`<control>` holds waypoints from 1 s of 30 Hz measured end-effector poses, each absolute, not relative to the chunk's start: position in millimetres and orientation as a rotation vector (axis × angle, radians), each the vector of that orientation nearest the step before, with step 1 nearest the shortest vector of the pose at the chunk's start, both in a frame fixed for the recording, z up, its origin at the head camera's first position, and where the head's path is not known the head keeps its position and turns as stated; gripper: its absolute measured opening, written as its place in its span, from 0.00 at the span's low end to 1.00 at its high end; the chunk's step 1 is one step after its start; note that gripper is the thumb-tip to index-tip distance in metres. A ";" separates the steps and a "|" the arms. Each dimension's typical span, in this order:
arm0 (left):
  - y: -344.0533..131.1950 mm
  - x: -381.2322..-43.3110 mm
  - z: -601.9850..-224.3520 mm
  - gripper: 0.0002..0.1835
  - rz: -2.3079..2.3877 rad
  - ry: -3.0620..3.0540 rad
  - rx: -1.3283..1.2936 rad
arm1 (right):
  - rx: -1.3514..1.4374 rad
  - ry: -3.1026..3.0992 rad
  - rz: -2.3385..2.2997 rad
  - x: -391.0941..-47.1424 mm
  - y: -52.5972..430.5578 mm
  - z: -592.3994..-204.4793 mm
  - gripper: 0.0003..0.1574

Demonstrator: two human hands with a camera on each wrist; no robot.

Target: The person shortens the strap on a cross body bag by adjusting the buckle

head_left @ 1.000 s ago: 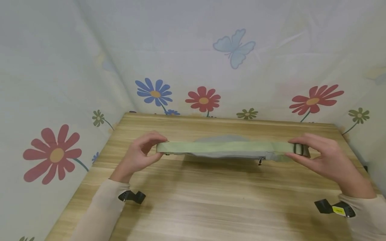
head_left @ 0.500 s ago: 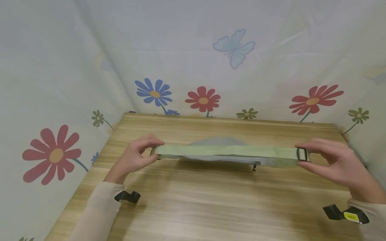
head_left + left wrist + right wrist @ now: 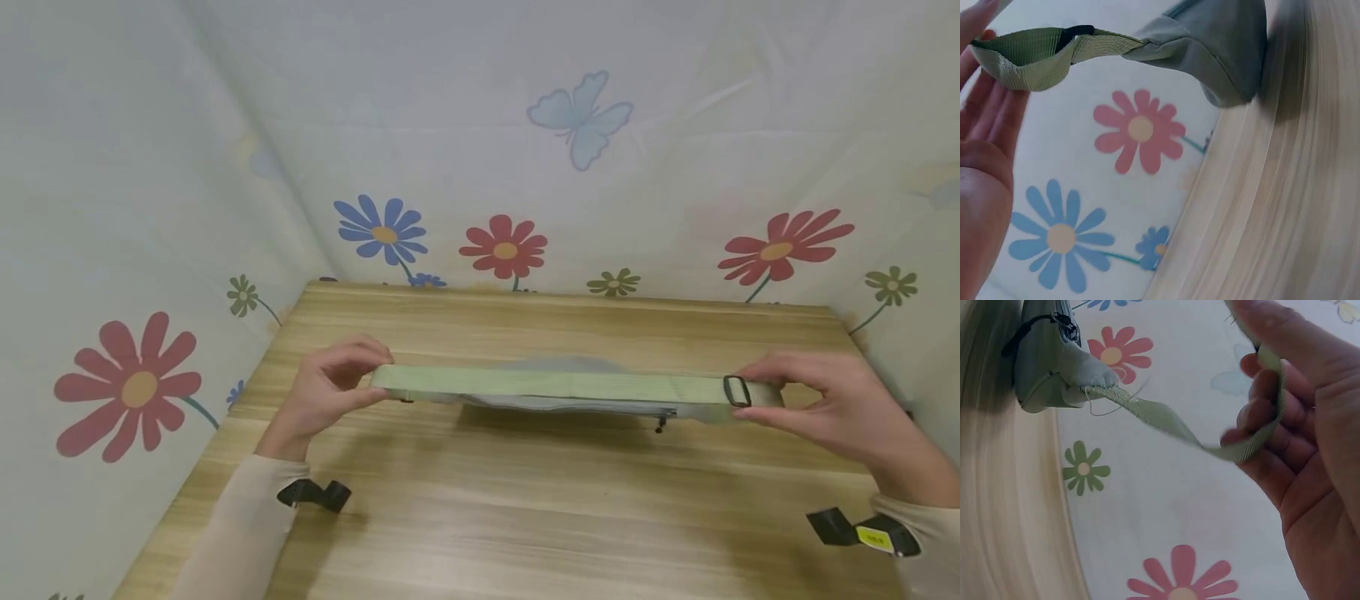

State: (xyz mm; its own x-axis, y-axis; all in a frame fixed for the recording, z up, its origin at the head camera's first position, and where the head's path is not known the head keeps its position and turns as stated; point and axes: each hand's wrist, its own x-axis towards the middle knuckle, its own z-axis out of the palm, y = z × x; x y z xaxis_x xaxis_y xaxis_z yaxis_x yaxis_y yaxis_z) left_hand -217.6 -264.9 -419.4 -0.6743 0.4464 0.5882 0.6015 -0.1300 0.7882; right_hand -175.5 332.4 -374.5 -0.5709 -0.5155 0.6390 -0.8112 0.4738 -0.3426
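Observation:
A grey-green waist bag (image 3: 1038, 365) hangs from its light green strap (image 3: 555, 383), which is pulled straight between both hands. My left hand (image 3: 322, 392) pinches the strap's left end between thumb and fingers. On the other side my right hand (image 3: 840, 404) pinches the strap beside a black slider buckle (image 3: 737, 392). In the right wrist view the strap curves round the inside of the fingers. The bag's zipper pull (image 3: 661, 424) dangles at its near side. Most of the bag's body is hidden under the strap in the head view; it is close to the table or touching it.
The wood-grain table (image 3: 525, 508) runs to a back edge against a white curtain (image 3: 450, 100) printed with flowers and a butterfly. More curtain closes the left and right sides. A black camera mount (image 3: 315, 493) sits on each sleeved wrist.
Both hands have come slightly nearer and farther apart, with the strap between them. The slider buckle, partly covered by the right fingers before, now shows fully.

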 end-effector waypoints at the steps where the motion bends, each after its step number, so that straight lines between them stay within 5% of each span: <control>1: -263.3 -217.7 -420.4 0.21 -1.984 -1.925 -1.215 | 1.097 -2.281 0.910 -175.6 333.8 -376.6 0.19; 3: -260.0 -218.6 -422.3 0.19 -2.066 -1.829 -1.204 | 1.061 -2.288 0.975 -174.4 336.1 -381.4 0.17; 6: -257.3 -219.5 -422.2 0.15 -2.086 -1.821 -1.139 | 0.978 -2.312 1.027 -172.3 337.3 -387.0 0.34; 12: -262.5 -222.4 -417.4 0.21 -1.891 -2.064 -1.137 | 0.972 -2.298 0.893 -180.7 340.5 -386.7 0.20; 16: -266.0 -224.3 -415.2 0.21 -1.489 -2.395 -1.166 | 1.054 -2.246 0.842 -188.1 343.7 -384.6 0.34; 30: -256.5 -242.2 -412.7 0.20 -0.741 -2.546 -1.146 | 0.961 -2.250 0.464 -201.6 341.2 -387.8 0.45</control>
State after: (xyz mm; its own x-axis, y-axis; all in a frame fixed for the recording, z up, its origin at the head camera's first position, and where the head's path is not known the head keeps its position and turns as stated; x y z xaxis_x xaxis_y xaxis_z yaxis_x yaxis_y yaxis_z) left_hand -242.2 -256.5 -412.7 -0.6584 0.6238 0.4212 0.7524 0.5607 0.3458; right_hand -201.6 341.2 -387.8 -0.5281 -0.5129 0.6767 -0.7390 0.6702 -0.0687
